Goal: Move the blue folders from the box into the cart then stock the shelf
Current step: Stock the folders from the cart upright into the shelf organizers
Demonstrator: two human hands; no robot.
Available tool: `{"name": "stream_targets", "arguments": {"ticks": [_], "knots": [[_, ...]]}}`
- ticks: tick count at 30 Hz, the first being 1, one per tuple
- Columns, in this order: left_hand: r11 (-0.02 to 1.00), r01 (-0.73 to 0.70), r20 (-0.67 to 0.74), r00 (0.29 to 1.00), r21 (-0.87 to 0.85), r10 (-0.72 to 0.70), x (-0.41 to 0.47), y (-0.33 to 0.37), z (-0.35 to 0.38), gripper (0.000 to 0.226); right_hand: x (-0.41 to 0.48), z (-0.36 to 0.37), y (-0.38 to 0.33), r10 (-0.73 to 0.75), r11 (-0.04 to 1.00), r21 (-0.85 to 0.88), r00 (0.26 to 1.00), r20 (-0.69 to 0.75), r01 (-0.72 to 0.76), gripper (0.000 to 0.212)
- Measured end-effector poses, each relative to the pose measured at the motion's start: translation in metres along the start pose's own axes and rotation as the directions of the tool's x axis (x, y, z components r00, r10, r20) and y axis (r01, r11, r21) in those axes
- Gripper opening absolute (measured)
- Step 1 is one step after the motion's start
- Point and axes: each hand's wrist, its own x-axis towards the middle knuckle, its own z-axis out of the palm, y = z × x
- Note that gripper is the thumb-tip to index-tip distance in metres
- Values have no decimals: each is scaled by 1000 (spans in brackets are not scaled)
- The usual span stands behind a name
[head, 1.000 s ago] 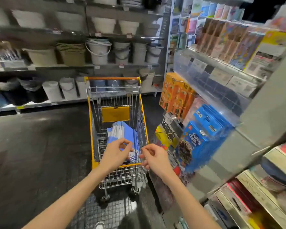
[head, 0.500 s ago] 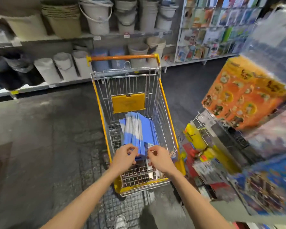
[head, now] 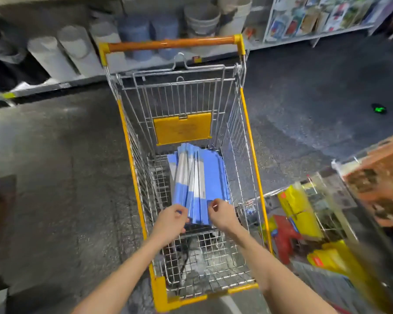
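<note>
**Two Hands on the Blue Folders in the Cart**

Down inside a silver wire shopping cart (head: 253, 155) with yellow edges: a stack of thin blue folders (head: 197, 177) with pale grey stripes. Lying long-ways on the wire bottom, from the middle toward the far end. Just past the stack, a yellow plastic plate (head: 183, 128) hanging on the far wire wall.

Reaching over the near rim with both bare arms. Left hand (head: 171, 219) at the near left end of the stack, fingers curled in round the edge, holding it. Right hand (head: 221, 215) at the near right corner, fingers bent in too, thumb and fingertips pinching the edge there. Close together, those two hands, but apart.

Across the far end of the cart, an orange bar handle (head: 170, 43) with yellow corners. Under it all, a dark speckled floor (head: 55, 155).

Behind the cart, a low shelf with white plastic buckets (head: 202, 18) and two round blue bins (head: 134, 35). Farther right, a white shelf of bright books or cards (head: 315, 17), too blurry to tell which. Close by on the right, a wire rack with yellow packs (head: 297, 207) and something red (head: 284, 234), all very blurry.
</note>
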Motion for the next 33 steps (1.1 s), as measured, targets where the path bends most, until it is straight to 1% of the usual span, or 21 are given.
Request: {"name": "stream_targets", "arguments": {"ticks": [3, 5, 8, 10, 13, 15, 18, 20, 21, 22, 24, 25, 26, 27, 29, 33], "knots": [[998, 55, 9, 998, 35, -55, 25, 0, 0, 13, 50, 3, 3, -4, 1000, 6, 1000, 25, 4, 19], [996, 85, 7, 996, 39, -86, 37, -2, -1, 14, 76, 6, 6, 14, 1000, 4, 999, 39, -14, 25], [982, 189, -24, 982, 6, -189, 63, -15, 3, 13, 113, 19, 15, 82, 996, 14, 995, 53, -83, 36], [978, 209, -52, 977, 19, -208, 77, -22, 8, 12, 131, 28, 19, 97, 995, -3, 994, 48, -97, 35], [973, 221, -31, 975, 63, -219, 93, -39, 21, 15, 152, 42, 23, 106, 994, 24, 993, 54, -107, 37], [967, 234, -50, 972, 97, -230, 102, -45, 28, 13, 161, 50, 24, 115, 989, 88, 992, 54, -119, 48], [966, 246, -88, 967, 83, -239, 113, -44, 36, 14, 169, 56, 32, 148, 977, 152, 988, 40, -152, 67], [967, 241, -93, 968, 89, -232, 117, -41, 38, 20, 172, 52, 41, 122, 982, 141, 992, 34, -125, 69], [968, 237, -100, 968, 81, -229, 121, -40, 40, 24, 171, 47, 45, 108, 985, 129, 993, 38, -112, 66], [972, 228, -104, 970, 64, -221, 125, -39, 40, 29, 168, 42, 46, 88, 986, 138, 995, 37, -93, 57], [975, 217, -82, 972, -39, -219, 137, -39, 48, 39, 162, 29, 52, 70, 973, 217, 996, 58, -81, 38], [970, 217, -57, 973, -107, -224, 142, -40, 54, 43, 158, 24, 55, 70, 960, 267, 996, 62, -84, 40], [963, 217, -36, 974, -162, -226, 145, -39, 59, 46, 153, 20, 57, 79, 945, 315, 995, 55, -92, 45], [958, 216, -22, 974, -186, -224, 148, -36, 65, 49, 149, 16, 61, 101, 932, 346, 994, 39, -108, 50], [955, 237, 6, 971, -181, -240, 153, -32, 76, 56, 144, 10, 66, 124, 912, 393, 992, 20, -122, 53], [940, 301, 61, 954, -164, -295, 164, -29, 92, 77, 144, 0, 72, 138, 906, 399, 990, 28, -138, 54]]}}
